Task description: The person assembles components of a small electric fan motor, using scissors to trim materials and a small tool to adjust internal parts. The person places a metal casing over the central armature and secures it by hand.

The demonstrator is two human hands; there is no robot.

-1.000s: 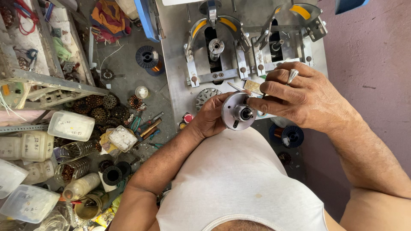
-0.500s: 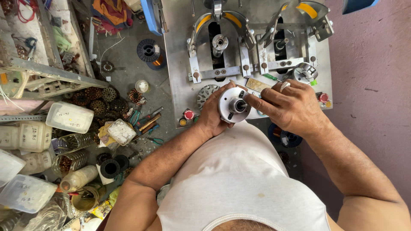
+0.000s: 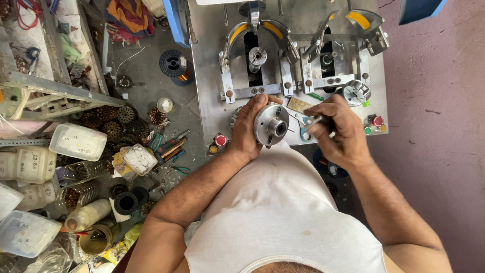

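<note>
Left hand wraps its fingers round the round metal chuck, tilting its bore up toward the eyes, just above the steel bench. Right hand pinches a thin metal tool beside it, tip toward the chuck.

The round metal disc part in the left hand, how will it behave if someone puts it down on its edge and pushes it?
The metal disc looks solid and thick, so probably heavy for its size and fully stiff. Its rim is round, so on edge it would likely roll. The left hand wraps around the rim, which suggests the bare surface could be slippery.
</note>
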